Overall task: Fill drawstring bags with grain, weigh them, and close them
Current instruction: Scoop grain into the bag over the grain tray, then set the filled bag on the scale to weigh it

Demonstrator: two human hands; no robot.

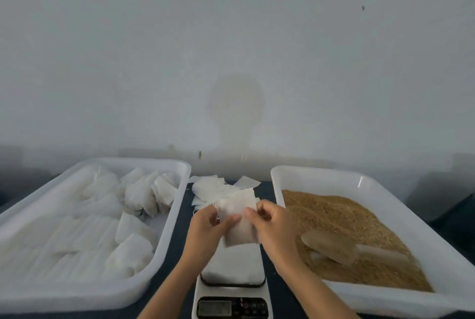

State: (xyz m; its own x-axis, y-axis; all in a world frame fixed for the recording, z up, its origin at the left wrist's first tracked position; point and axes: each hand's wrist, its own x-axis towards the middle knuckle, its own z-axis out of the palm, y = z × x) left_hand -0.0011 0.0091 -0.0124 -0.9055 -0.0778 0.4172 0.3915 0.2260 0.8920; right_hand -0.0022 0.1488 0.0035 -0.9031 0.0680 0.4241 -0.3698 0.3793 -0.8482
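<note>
Left of the digital kitchen scale, a white plastic tray holds filled drawstring bags, some lined in rows, others heaped toward its far side; blur merges the nearer rows. Above the scale's platform, the left hand pinches the left edge of an empty white drawstring bag, thumb curled on the cloth, the string ends poking out just above it. The right hand pinches the bag's right side, so the bag hangs between both hands. Behind the scale lies a loose pile of empty bags. The scale's display is dark, its button markings too blurred to read. Right of the scale, a second white tray holds brown grain; a translucent scoop lies in it, partly buried.
</note>
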